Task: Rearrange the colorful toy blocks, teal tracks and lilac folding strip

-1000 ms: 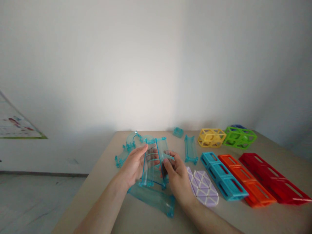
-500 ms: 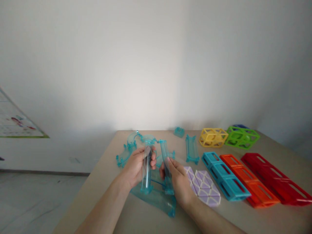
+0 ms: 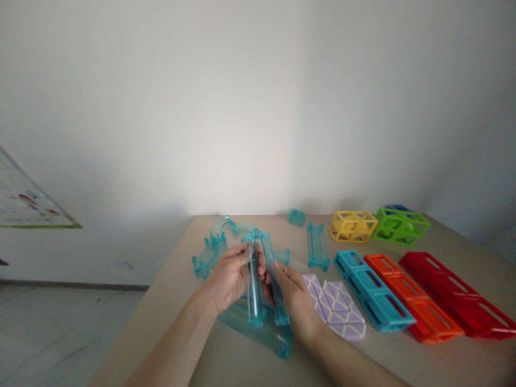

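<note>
My left hand (image 3: 230,279) grips a long clear teal track piece (image 3: 253,290), thumb on its front and fingers behind. Close beside it, my right hand (image 3: 296,301) holds a second clear teal track piece (image 3: 271,269). Both pieces stand nearly upright, their top ends meeting or almost meeting and their lower ends apart. Below them a wide teal curved piece (image 3: 262,329) lies on the table. Behind my left hand are curved teal track pieces (image 3: 212,252), partly hidden by the hands.
Right of my hands lie purple triangle tiles (image 3: 336,306), a blue frame block (image 3: 374,290), an orange one (image 3: 413,298) and a red one (image 3: 455,295). Farther back are a straight teal piece (image 3: 318,246), a small teal piece (image 3: 296,217), a yellow frame (image 3: 353,226) and a green frame (image 3: 400,226).
My left hand's track piece has moved right, toward the other one. The top ends have come together, and the fingers of both hands are closer.
</note>
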The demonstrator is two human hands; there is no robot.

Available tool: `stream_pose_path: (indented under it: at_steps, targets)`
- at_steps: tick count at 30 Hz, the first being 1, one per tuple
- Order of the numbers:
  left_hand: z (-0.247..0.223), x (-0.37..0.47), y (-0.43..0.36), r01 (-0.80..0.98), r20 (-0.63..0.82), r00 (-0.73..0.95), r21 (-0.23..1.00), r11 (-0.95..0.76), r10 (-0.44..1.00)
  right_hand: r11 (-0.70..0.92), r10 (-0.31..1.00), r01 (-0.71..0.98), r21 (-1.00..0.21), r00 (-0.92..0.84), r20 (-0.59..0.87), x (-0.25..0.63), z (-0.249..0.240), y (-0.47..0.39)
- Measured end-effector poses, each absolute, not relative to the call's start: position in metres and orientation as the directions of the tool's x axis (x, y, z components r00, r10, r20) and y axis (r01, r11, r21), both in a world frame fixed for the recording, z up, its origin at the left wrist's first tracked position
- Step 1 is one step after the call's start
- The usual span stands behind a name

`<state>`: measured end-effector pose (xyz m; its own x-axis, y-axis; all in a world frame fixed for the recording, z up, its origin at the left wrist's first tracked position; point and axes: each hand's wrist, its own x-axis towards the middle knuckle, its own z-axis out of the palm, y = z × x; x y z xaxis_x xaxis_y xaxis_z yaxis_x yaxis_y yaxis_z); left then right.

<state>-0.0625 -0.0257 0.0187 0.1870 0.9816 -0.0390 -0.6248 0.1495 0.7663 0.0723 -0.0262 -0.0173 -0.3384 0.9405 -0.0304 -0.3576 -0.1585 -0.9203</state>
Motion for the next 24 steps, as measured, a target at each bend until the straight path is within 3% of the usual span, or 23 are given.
stream_pose_path:
  at_steps: [6, 11, 17, 24]
  targets:
    - [0.015, -0.061, -0.026, -0.614, -0.057, 0.225, 0.767, 0.187, 0.973, -0.168, 0.954, -0.350, -0.921, -0.295, -0.062, 0.073, -0.014, -0.028]
    - [0.015, -0.055, -0.029, -0.491, -0.031, 0.249, 0.857, 0.154, 0.968, -0.120, 0.967, -0.287, -0.951, -0.251, -0.046, 0.076, -0.015, -0.026]
    - [0.024, -0.055, -0.028, -0.466, 0.039, -0.109, 0.881, -0.086, 0.993, -0.109, 0.938, -0.204, -0.973, -0.345, -0.033, 0.076, -0.017, -0.026]
    - [0.021, -0.056, -0.025, -0.407, 0.117, -0.170, 0.896, -0.178, 0.978, -0.039, 0.944, -0.148, -0.988, -0.330, 0.012, 0.076, -0.014, -0.028]
